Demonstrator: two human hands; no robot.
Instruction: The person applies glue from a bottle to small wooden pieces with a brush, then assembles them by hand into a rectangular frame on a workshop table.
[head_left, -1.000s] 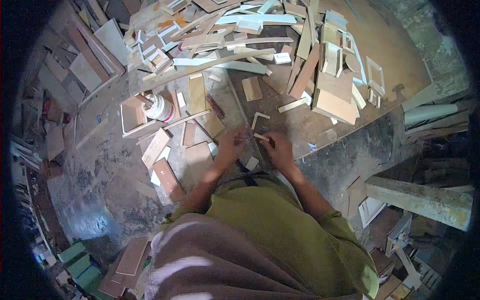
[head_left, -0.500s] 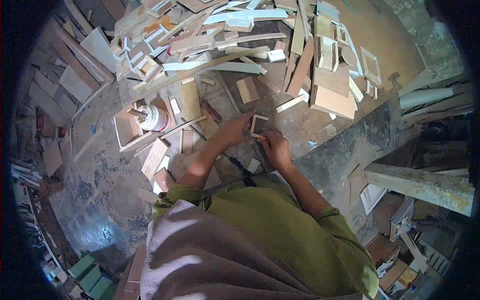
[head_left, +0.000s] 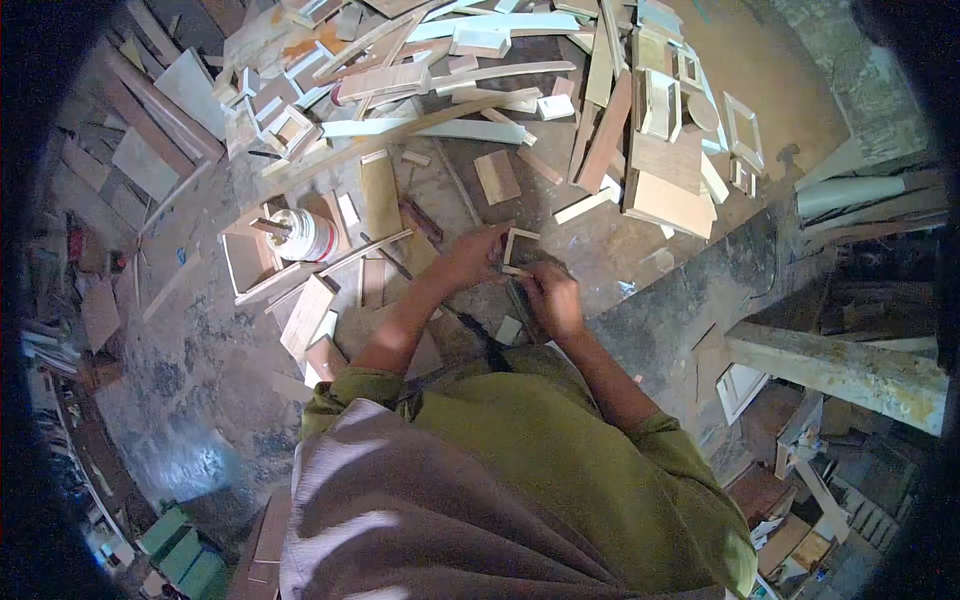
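A small three-sided frame of thin, pale wood strips (head_left: 508, 248) is held between my two hands, its gap facing right. On its left side, my left hand (head_left: 474, 258) is closed around the upright strip, though some of the fingertips are hidden. My right hand (head_left: 552, 296) pinches the lower strip near its free end. Just left of my left hand lies a dark reddish narrow piece (head_left: 421, 222). Above the frame a flat wood block (head_left: 497, 178) rests on the bench.
An open white tub (head_left: 303, 236) with a stick in it stands in a wooden box (head_left: 245, 262) at left. Long strips (head_left: 440, 122) and offcuts pile up at the back. Stacked boards (head_left: 668, 205) lie at right, near a pale rectangular frame (head_left: 742, 128).
Both hands stay on the small frame. It has turned slightly, and its lower strip now sits a little more level. My left hand's fingers have drawn in slightly.
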